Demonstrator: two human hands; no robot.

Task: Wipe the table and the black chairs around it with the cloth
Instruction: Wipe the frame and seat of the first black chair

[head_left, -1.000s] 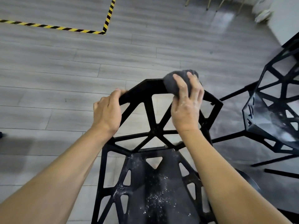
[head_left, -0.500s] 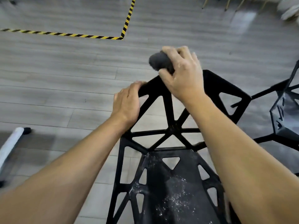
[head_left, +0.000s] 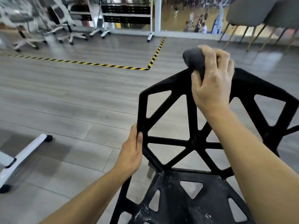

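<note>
Right hand (head_left: 212,81) at 1 o'clock grips a dark cloth (head_left: 194,59) on the black chair (head_left: 192,143) top; left hand (head_left: 131,152) clasps its 9 o'clock edge

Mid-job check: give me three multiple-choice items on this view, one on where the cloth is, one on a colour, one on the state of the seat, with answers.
1. Where is the cloth?
A. On the floor
B. On the top edge of the chair back, under the right hand
C. On the seat

2. What colours is the floor tape?
A. Red and white
B. Plain blue
C. Yellow and black

3. What state is the chair seat in?
A. Speckled with white dust
B. Covered by a cushion
C. Soaked with water

Answers: 1 B, the right hand grips the balled dark cloth against the top bar, while the left hand holds the back's left edge. 2 C, the stripes alternate yellow and black. 3 A, white specks lie scattered on the black seat.
</note>
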